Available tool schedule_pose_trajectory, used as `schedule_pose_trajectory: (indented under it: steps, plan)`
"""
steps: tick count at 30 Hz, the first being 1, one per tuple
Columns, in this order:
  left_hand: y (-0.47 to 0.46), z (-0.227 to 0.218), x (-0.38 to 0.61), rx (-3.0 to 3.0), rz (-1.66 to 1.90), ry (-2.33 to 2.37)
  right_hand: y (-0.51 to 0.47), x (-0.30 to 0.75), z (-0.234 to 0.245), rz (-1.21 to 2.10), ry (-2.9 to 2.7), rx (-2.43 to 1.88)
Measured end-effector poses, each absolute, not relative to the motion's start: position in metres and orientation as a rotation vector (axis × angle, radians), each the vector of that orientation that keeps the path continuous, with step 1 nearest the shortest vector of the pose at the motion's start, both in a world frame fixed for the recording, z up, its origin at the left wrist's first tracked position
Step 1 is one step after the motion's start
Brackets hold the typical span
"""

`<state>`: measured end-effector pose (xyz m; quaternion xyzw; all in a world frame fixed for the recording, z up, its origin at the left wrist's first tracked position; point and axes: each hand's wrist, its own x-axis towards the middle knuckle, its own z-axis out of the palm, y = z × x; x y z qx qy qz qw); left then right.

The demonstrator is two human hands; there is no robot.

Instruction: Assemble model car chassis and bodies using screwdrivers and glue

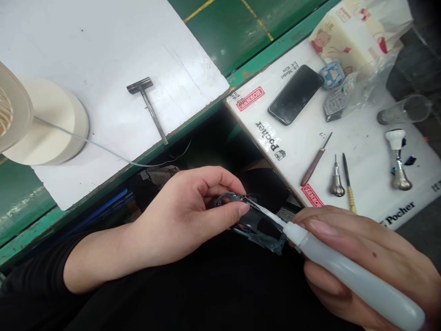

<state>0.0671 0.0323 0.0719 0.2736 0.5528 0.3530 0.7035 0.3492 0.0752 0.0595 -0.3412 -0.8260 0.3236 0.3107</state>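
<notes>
My left hand [193, 209] pinches a dark grey plastic model part [260, 225] between thumb and fingers, above my lap. The part has a rounded end near the fingertips and thin, frame-like edges lower down; much of it is hidden. In my right hand [372, 262] is a white, pen-like tool [351, 271] with a thick smooth handle and a slim, pale tapering tip. The tip reaches the part beside my left thumb; I cannot tell whether it touches.
A white fan [51, 124] and a T-shaped metal tool [151, 108] stand on the left board. To the right lie a phone [295, 94], a brown-handled pick [315, 163], a metal-knobbed driver [336, 179], a file [347, 184], a plastic bag [361, 87] and a clear cup [406, 110].
</notes>
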Motion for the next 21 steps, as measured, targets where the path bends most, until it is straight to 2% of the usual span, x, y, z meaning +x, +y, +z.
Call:
schedule_pose_trajectory:
  steps: [6,21]
  plan:
    - [0.0334,0.0718,0.0675,0.581,0.799,1.213,0.0728,0.3505,0.0585,0.765,-2.194,-0.922]
    - [0.0346,0.0681,0.0676,0.569,0.828,1.201,0.0795,0.3476,0.0628,0.817,-2.200,-0.941]
